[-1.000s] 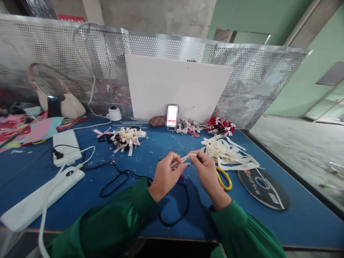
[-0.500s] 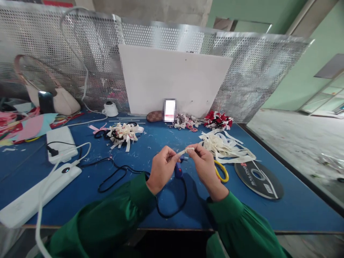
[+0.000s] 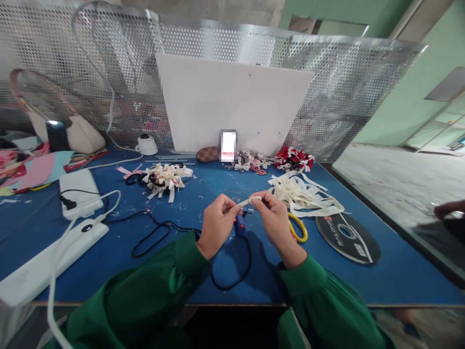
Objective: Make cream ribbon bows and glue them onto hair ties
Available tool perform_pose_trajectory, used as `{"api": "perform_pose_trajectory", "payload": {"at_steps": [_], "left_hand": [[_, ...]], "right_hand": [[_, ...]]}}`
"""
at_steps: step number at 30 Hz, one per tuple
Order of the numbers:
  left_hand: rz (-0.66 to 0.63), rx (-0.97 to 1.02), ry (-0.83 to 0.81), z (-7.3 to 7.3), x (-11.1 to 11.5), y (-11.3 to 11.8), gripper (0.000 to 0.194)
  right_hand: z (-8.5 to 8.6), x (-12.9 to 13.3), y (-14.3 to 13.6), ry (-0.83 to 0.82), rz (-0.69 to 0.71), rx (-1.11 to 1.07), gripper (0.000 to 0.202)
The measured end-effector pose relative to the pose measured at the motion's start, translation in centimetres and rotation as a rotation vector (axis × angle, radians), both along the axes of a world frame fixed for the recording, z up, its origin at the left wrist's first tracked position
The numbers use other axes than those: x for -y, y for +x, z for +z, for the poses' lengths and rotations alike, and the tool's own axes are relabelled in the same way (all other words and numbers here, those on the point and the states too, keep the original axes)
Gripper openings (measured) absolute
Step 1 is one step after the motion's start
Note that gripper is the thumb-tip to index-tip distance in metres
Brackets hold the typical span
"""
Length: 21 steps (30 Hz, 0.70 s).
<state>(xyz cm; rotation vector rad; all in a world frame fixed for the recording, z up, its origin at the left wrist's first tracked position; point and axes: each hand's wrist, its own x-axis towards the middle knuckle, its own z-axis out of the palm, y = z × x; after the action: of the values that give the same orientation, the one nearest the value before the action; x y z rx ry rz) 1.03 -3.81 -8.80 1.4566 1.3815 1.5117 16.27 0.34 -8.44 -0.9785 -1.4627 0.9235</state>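
Head view: got narrow cream fabric strip (image 3: 244, 203) pinched between fingertips of left hand (image 3: 217, 225) and right hand (image 3: 274, 220), over blue plastic piece (image 3: 240, 226). Looks partway folded, tbh; see knotted cream fabric bunch (image 3: 166, 178) done, loose cream ribbon heap (image 3: 296, 194) unknotted.

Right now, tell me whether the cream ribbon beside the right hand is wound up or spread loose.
Spread loose: the cream ribbon lies in a tangled heap beyond the right hand, strips trailing toward the black disc.
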Motion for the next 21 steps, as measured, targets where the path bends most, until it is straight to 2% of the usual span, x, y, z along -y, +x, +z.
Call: {"api": "perform_pose_trajectory", "payload": {"at_steps": [4, 7, 12, 15, 21], "left_hand": [[0.002, 0.029, -0.014, -0.1, -0.1, 0.0, 0.021], [-0.01, 0.071, -0.037, 0.1, -0.2, -0.1, 0.013], [-0.057, -0.011, -0.044, 0.4, -0.2, -0.2, 0.013], [-0.021, -0.051, -0.029, 0.5, -0.1, -0.3, 0.012], [0.063, -0.049, -0.002, 0.4, 0.1, 0.0, 0.015]], "right_hand": [[0.1, 0.2, 0.0, 0.007, 0.006, 0.005, 0.015], [0.3, 0.4, 0.0, 0.034, 0.027, 0.018, 0.014], [0.1, 0.3, 0.1, 0.039, 0.029, 0.02, 0.013], [0.1, 0.3, 0.1, 0.033, 0.003, 0.022, 0.013], [0.9, 1.1, -0.2, 0.096, 0.248, 0.087, 0.013]]}}
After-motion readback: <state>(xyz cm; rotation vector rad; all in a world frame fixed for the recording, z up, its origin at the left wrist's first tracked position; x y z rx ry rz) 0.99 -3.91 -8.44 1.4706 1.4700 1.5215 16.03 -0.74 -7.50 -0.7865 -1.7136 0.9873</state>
